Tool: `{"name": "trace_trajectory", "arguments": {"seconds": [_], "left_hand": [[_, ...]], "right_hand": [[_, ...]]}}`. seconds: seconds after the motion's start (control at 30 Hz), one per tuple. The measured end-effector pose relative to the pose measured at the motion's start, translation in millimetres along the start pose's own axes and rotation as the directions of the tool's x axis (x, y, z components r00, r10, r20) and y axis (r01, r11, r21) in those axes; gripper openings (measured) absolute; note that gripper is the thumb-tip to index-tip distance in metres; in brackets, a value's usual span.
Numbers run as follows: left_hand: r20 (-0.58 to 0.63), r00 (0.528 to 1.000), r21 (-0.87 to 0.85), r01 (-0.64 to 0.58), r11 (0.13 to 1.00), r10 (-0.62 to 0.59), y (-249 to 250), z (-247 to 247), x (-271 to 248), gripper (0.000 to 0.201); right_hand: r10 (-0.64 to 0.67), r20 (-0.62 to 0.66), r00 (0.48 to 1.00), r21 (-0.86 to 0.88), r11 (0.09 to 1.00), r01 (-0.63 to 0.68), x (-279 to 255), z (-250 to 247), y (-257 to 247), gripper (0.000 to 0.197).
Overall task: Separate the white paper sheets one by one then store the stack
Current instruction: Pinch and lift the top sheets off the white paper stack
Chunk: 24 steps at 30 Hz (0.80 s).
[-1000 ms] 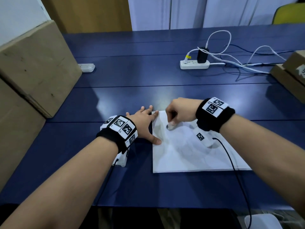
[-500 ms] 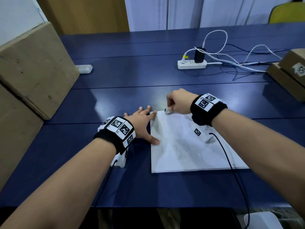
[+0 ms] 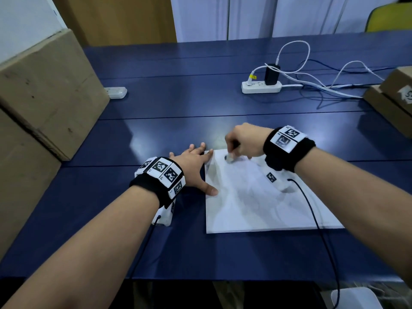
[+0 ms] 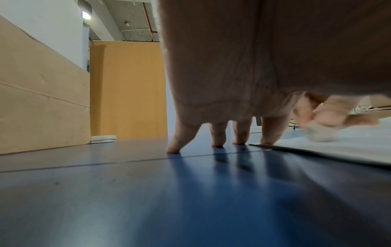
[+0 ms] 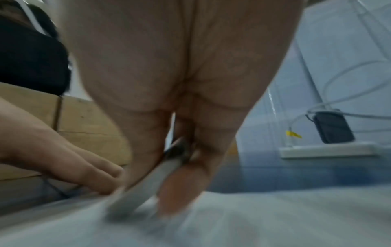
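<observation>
A blue table (image 3: 156, 121) is flanked at 9 o'clock by cardboard boxes (image 3: 44, 90); bare surface is left at 12. The white paper stack (image 3: 256, 204) is laid at centre. Its left edge is pressed by the left hand (image 3: 191, 166), fingers spread. A small grey tool (image 3: 229, 157), hard to identify, is pinched by the right hand (image 3: 243, 141) on the far edge.

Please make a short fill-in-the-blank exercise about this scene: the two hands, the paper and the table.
1. The stack of white paper lies on a table whose colour is ____.
2. The left hand rests with its fingers ____ at the stack's left edge.
3. The right hand works at the stack's ____ left corner.
4. The black charger is plugged into a white ____.

Missing words: blue; spread; far; power strip
</observation>
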State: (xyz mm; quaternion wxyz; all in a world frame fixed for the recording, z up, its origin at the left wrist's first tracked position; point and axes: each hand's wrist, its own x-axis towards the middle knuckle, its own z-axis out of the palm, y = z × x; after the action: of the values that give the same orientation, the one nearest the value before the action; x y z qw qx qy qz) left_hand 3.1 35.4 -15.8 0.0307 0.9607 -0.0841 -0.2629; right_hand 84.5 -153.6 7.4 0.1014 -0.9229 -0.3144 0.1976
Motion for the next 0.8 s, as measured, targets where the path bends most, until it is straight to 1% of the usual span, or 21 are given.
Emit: {"name": "trace_trajectory", "arguments": {"seconds": [0.07, 0.1, 0.13, 0.2, 0.23, 0.27, 0.3, 0.33, 0.4, 0.43, 0.47, 0.5, 0.57, 0.6, 0.63, 0.67, 0.7, 0.73, 0.77, 0.8], "left_hand": [[0.000, 1.000, 0.001, 0.001, 1.000, -0.001, 0.2, -0.2, 0.0, 0.131], [-0.001, 1.000, 0.003, 0.001, 1.000, -0.001, 0.3, -0.3, 0.1, 0.131], [-0.001, 1.000, 0.006, 0.001, 1.000, -0.001, 0.5, -0.4, 0.2, 0.131], [-0.004, 1.000, 0.013, 0.002, 1.000, -0.002, 0.9, -0.7, 0.4, 0.131], [-0.005, 1.000, 0.012, 0.003, 1.000, -0.003, 1.1, -0.7, 0.0, 0.131], [-0.007, 1.000, 0.008, 0.003, 1.000, -0.003, 1.1, -0.8, -0.2, 0.131], [-0.009, 1.000, 0.007, 0.002, 1.000, -0.002, 1.2, -0.6, -0.4, 0.131], [-0.011, 1.000, 0.008, -0.001, 1.000, 0.001, 1.0, -0.5, -0.2, 0.131], [-0.007, 1.000, 0.013, -0.002, 1.000, 0.002, 1.1, -0.7, -0.5, 0.131], [-0.009, 1.000, 0.016, -0.004, 1.000, 0.004, 1.4, -1.0, -0.5, 0.131], [-0.011, 1.000, 0.018, -0.005, 1.000, 0.006, 1.2, -1.3, -0.1, 0.131], [-0.012, 1.000, 0.015, -0.007, 1.000, 0.007, 1.2, -1.3, 0.4, 0.131], [-0.024, 1.000, 0.011, -0.014, 1.000, 0.014, 0.7, -0.7, 2.1, 0.130], [-0.036, 0.999, 0.014, -0.018, 1.000, 0.019, 0.5, -0.3, 2.2, 0.127], [-0.050, 0.999, 0.017, -0.020, 1.000, 0.021, 0.7, 0.1, 1.9, 0.124], [-0.065, 0.998, 0.020, -0.020, 1.000, 0.021, 1.2, 0.4, 1.3, 0.121], [-0.076, 0.997, 0.024, -0.019, 1.000, 0.021, 1.5, 1.0, 1.0, 0.120], [-0.085, 0.996, 0.028, -0.020, 0.999, 0.022, 1.5, 1.3, 0.9, 0.120], [-0.088, 0.996, 0.032, -0.021, 0.999, 0.024, 1.9, 1.5, 0.7, 0.121], [-0.092, 0.996, 0.032, -0.019, 0.999, 0.022, 1.4, 1.3, 0.4, 0.122]], "right_hand": [[-0.056, 0.211, 0.976, 0.024, 0.998, 0.052, -9.3, 1.9, -5.7, 0.009], [-0.061, 0.253, 0.966, 0.023, 0.998, 0.057, -11.0, 3.0, -6.8, 0.008], [-0.050, 0.225, 0.973, 0.007, 0.999, 0.050, -9.2, 3.5, -6.5, 0.009], [-0.001, 0.053, 0.999, -0.023, 1.000, 0.002, -1.5, 2.1, -4.0, 0.014], [0.025, -0.042, 0.999, -0.030, 0.999, -0.027, 2.1, 0.9, -1.7, 0.015], [0.040, -0.107, 0.993, -0.029, 0.999, -0.044, 3.5, -0.2, -0.4, 0.015], [0.043, -0.129, 0.991, -0.020, 0.999, -0.046, 2.9, -0.6, 0.6, 0.014], [0.033, -0.102, 0.994, -0.007, 0.999, -0.034, 0.8, -0.8, 1.8, 0.014], [-0.026, 0.058, 0.998, 0.026, 0.999, 0.024, -7.2, 1.0, 1.1, 0.015], [-0.054, 0.144, 0.988, 0.046, 0.998, 0.048, -11.0, 2.7, -0.2, 0.013], [-0.065, 0.183, 0.981, 0.056, 0.997, 0.056, -12.3, 4.4, -0.9, 0.012], [-0.052, 0.156, 0.986, 0.045, 0.998, 0.046, -10.8, 6.4, -0.1, 0.012], [0.003, -0.022, 1.000, -0.016, 1.000, -0.003, -3.5, 7.3, 1.7, 0.015], [0.023, -0.109, 0.994, -0.048, 0.998, -0.028, 0.5, 7.1, 2.4, 0.016], [0.026, -0.166, 0.986, -0.065, 0.997, -0.037, 2.9, 6.8, 2.9, 0.015], [0.021, -0.179, 0.984, -0.062, 0.998, -0.033, 3.0, 6.4, 3.0, 0.013], [0.007, -0.145, 0.989, -0.050, 0.999, -0.014, 1.0, 5.5, 3.4, 0.012], [-0.011, -0.065, 0.998, -0.029, 1.000, 0.009, -2.0, 3.7, 4.0, 0.013], [-0.024, 0.044, 0.999, -0.004, 1.000, 0.025, -6.8, 2.5, 3.9, 0.016], [-0.035, 0.145, 0.989, 0.010, 0.999, 0.034, -9.6, 1.3, 2.7, 0.018]]}}
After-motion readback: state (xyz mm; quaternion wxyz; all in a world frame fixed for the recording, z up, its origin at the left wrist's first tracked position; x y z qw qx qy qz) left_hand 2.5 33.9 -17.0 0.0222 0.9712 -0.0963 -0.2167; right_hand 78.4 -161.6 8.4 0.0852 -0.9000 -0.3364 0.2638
